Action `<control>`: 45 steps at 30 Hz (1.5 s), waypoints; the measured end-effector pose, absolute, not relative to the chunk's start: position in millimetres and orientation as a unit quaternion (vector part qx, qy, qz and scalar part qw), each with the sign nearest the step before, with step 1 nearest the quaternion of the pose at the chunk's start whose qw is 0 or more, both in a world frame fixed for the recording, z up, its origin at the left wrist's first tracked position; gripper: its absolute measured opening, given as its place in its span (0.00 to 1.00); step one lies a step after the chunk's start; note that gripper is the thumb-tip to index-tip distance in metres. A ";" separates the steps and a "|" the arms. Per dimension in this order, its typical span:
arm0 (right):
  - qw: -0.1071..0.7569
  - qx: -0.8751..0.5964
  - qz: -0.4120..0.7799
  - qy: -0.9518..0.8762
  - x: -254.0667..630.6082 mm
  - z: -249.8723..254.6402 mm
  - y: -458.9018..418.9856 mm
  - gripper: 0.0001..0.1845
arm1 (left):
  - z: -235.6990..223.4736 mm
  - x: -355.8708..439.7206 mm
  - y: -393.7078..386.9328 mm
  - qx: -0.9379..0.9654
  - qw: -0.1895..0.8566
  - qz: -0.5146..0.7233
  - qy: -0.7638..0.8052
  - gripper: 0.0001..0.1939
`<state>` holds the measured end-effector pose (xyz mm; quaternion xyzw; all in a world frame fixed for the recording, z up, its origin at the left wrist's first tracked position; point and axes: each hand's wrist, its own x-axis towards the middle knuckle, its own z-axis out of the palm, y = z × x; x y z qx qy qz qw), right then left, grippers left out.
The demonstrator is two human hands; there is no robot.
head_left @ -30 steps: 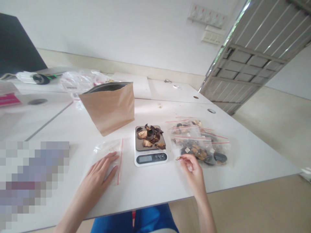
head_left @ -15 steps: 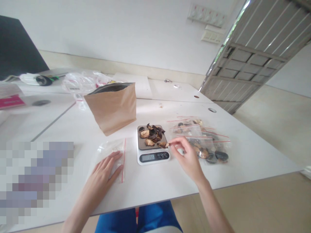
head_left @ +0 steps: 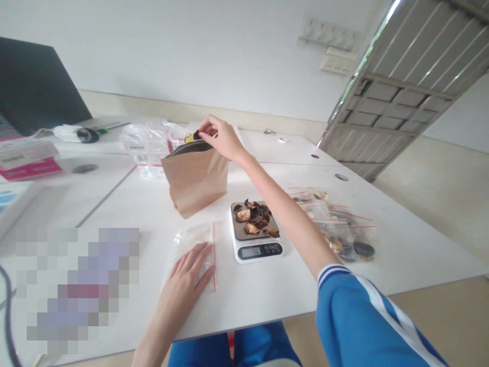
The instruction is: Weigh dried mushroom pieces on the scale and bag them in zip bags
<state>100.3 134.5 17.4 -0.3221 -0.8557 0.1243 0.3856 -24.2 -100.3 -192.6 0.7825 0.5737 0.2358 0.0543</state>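
The right hand (head_left: 221,138) is raised, its fingers pinched together at the mouth of a brown paper bag (head_left: 196,183), which stands upright on the white table (head_left: 290,290); what they grip cannot be told. The left hand (head_left: 185,278) lies flat and relaxed on a clear zip bag (head_left: 193,250). Just beside it, dried slices (head_left: 254,219) sit on a kitchen scale (head_left: 255,252). Filled zip bags (head_left: 338,229) lie further right.

**Kraft paper bag (head_left: 196,182) touched at its mouth by right hand (head_left: 222,138)**
Zip bag (head_left: 194,251) pressed by left hand (head_left: 187,271), just left of kitchen scale (head_left: 255,252).
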 end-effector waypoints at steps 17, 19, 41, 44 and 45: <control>0.285 -0.300 -0.033 -0.910 133.1 21.3 114.7 0.08 | -191.1 -25.1 -99.1 0.759 0.093 0.257 0.592 0.21; 0.263 -0.313 -0.050 -0.911 134.8 20.7 115.7 0.12 | -190.7 -25.5 -98.5 0.751 0.106 0.260 0.597 0.20; 0.221 -0.420 0.303 -0.827 195.3 -116.6 -113.7 0.10 | -186.2 -18.0 -98.4 0.733 0.060 0.257 0.627 0.18; 0.219 -0.428 0.326 -0.814 188.3 -129.3 -127.7 0.08 | -184.1 -15.6 -92.2 0.716 0.053 0.249 0.650 0.18; 0.218 -0.430 0.332 -0.810 186.3 -131.4 -130.3 0.08 | -183.0 -15.2 -89.8 0.715 0.057 0.242 0.654 0.17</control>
